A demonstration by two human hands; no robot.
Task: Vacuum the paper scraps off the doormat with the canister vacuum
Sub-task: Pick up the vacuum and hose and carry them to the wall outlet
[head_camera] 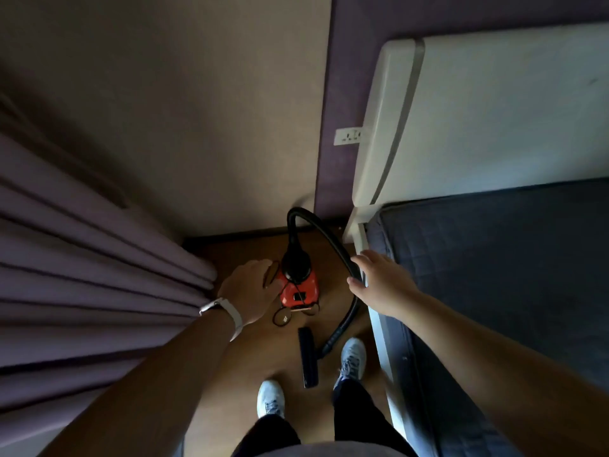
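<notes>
A small red and black canister vacuum (299,288) stands on the wooden floor in the corner between the curtain and the bed. Its black hose (324,232) arches up from the top and curves down the right side to a flat black floor nozzle (308,356) lying between my shoes. A thin cord lies looped beside the canister. My left hand (252,290), with a white wristband, reaches to the canister's left side, fingers spread and touching or nearly touching it. My right hand (379,280) is open at the hose, thumb and fingers on either side of it. No doormat or paper scraps are in view.
A purple curtain (92,245) hangs on the left. A bed with a dark mattress (494,258) and a white headboard (461,110) fills the right. A wall socket (350,136) sits above the corner. My white shoes (271,398) stand on the narrow floor strip.
</notes>
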